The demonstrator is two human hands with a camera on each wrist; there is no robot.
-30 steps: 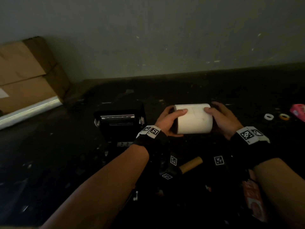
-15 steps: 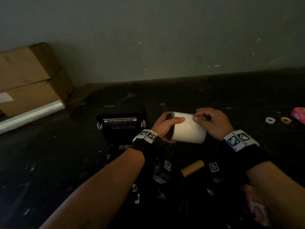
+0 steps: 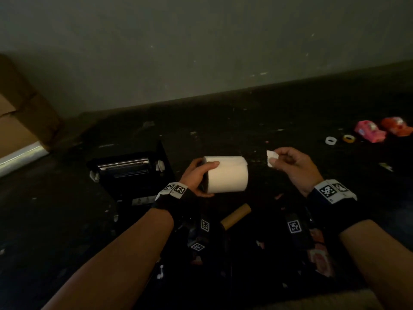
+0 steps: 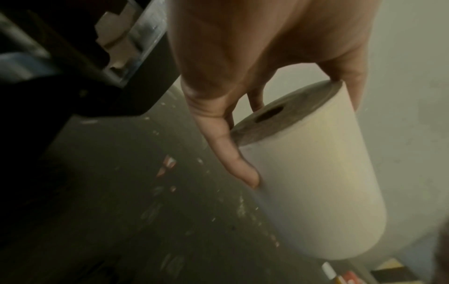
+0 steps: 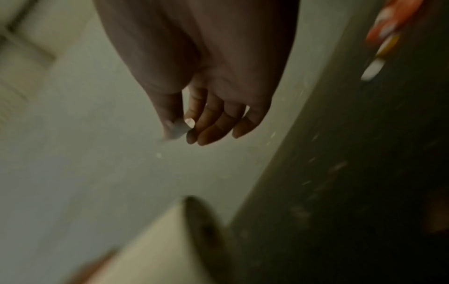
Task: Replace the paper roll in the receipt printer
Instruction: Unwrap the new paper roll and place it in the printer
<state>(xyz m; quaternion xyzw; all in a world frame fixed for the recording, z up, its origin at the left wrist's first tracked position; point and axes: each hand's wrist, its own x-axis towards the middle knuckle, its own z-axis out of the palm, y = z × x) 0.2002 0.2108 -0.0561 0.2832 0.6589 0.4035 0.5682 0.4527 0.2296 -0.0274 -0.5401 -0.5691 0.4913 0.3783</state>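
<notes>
Now my left hand (image 3: 196, 176) grips the fat white paper roll (image 3: 226, 174) at its left end, thumb on top, long axis running left-right at frame centre. My right hand (image 3: 292, 166), well apart to the right, pinches 1 small torn white paper scrap (image 3: 272, 158) between thumb and forefinger. The open black receipt printer (image 3: 129, 173) sits just left of the roll, so I judge the left hand is nearer for loading. A bare brown cardboard core (image 3: 235, 215) lies below.
</notes>
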